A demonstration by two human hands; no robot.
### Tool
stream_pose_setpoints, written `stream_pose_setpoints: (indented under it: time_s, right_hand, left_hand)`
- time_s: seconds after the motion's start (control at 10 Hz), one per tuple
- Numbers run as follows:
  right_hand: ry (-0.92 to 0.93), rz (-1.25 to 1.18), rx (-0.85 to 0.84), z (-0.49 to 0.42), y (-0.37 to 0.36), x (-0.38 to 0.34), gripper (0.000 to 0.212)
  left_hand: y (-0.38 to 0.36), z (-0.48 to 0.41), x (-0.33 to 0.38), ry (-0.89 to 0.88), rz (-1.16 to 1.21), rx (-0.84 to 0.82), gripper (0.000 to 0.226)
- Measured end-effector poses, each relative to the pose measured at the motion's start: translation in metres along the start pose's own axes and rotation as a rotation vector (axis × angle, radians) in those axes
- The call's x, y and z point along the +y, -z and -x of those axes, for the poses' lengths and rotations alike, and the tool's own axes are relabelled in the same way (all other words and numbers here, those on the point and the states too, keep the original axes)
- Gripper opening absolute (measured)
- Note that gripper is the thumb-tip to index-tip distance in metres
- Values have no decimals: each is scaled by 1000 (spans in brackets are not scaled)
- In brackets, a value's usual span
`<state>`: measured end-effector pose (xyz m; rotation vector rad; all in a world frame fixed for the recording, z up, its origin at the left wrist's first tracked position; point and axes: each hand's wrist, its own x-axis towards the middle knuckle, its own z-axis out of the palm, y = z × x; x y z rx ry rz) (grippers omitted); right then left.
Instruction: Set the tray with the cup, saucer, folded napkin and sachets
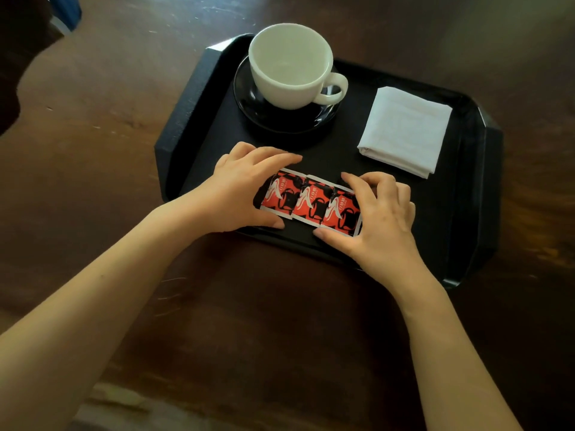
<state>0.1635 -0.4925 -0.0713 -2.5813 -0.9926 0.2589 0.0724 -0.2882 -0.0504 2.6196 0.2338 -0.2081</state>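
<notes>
A black tray (186, 119) lies on a dark wooden table. On its far left a white cup (289, 66) stands upright on a black saucer (249, 101), handle pointing right. A folded white napkin (404, 132) lies flat at the tray's right. Three red-and-black sachets (311, 202) lie side by side in a row near the tray's front edge. My left hand (236, 188) brackets the row's left end between thumb and fingers. My right hand (379, 213) does the same at the right end, fingertips touching the sachets.
The dark brown table (93, 181) surrounds the tray on all sides. A dark shape (18, 57) and a blue object (65, 10) sit at the far left corner.
</notes>
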Motion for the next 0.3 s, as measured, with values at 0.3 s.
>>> stream_pose_setpoints:
  time_s: [0.3]
  right_hand:
    - [-198,-39,-101,31,23,-9,73]
  left_hand:
    - [19,19,12,81,101,-39,56]
